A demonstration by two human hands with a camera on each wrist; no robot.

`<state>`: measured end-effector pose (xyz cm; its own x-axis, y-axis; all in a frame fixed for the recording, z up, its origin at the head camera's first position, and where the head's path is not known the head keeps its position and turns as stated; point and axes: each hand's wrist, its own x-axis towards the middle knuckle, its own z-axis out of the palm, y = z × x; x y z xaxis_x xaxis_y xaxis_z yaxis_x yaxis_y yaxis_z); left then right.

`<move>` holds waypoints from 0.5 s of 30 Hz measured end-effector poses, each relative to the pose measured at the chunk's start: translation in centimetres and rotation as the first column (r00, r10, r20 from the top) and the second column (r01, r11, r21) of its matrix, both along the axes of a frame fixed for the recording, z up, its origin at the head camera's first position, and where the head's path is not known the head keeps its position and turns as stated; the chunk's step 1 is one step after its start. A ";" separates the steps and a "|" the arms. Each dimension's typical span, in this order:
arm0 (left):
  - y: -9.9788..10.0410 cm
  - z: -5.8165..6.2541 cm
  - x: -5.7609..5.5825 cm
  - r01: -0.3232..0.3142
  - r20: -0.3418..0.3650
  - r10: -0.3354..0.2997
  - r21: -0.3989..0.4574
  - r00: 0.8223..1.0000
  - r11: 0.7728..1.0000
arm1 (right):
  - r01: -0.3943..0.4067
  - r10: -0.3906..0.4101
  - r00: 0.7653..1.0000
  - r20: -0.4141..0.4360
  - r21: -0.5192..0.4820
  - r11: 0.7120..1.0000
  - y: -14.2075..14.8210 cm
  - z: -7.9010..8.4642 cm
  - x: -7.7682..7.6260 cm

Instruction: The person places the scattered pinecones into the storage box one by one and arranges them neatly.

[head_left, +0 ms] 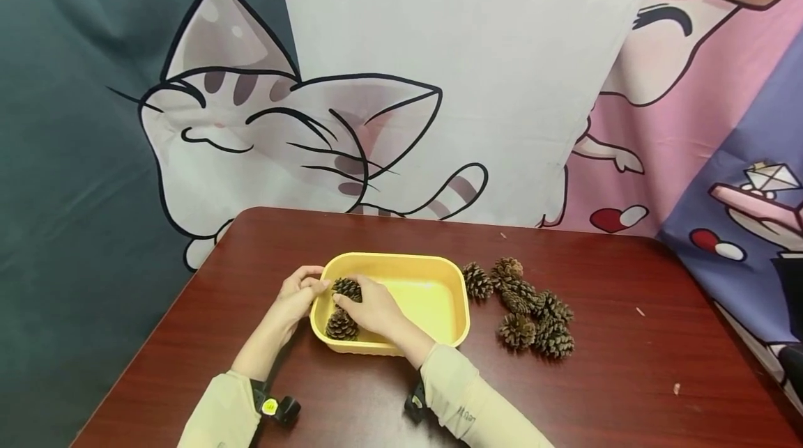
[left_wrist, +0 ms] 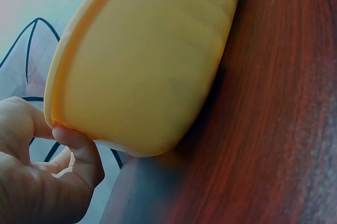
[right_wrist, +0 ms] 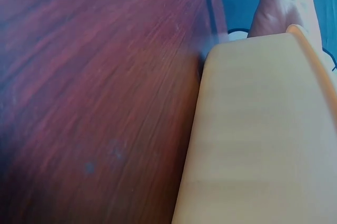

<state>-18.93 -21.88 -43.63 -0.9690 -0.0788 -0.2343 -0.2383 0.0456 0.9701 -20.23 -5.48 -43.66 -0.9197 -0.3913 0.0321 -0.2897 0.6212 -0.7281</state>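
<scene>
- A red-brown table (head_left: 602, 392) stands before a hanging cloth (head_left: 477, 51) (cartoon cat printed on it).
- The left hand (head_left: 296, 297) pinches the yellow tub's (head_left: 420, 298) left rim.
- The right hand (head_left: 378, 306), fingers curled, grips a pine cone (head_left: 346, 288) inside.
- More cones (head_left: 518, 297) lie rightward.

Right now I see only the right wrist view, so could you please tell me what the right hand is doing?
Observer: The right hand is holding a pine cone inside the yellow tub.
Operator: Thank you; is anything else in there?
Observer: Yes, a second cone lies beside it, nearer the person.
Operator: And are there any outside?
Observer: Yes, a loose cluster of cones sits on the table, right of the tub.
</scene>
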 end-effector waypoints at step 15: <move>0.1 0.0 0.0 0.007 -0.004 -0.007 -0.004 1.000 1.000 | 0.069 -0.068 0.996 0.054 -0.014 0.998 0.7 0.5 0.3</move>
<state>-18.91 -21.76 -43.67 -0.9704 -0.0732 -0.2301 -0.2340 0.0506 0.9709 -19.89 -4.79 -43.17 -0.9450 -0.3268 -0.0126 -0.2068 0.6269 -0.7512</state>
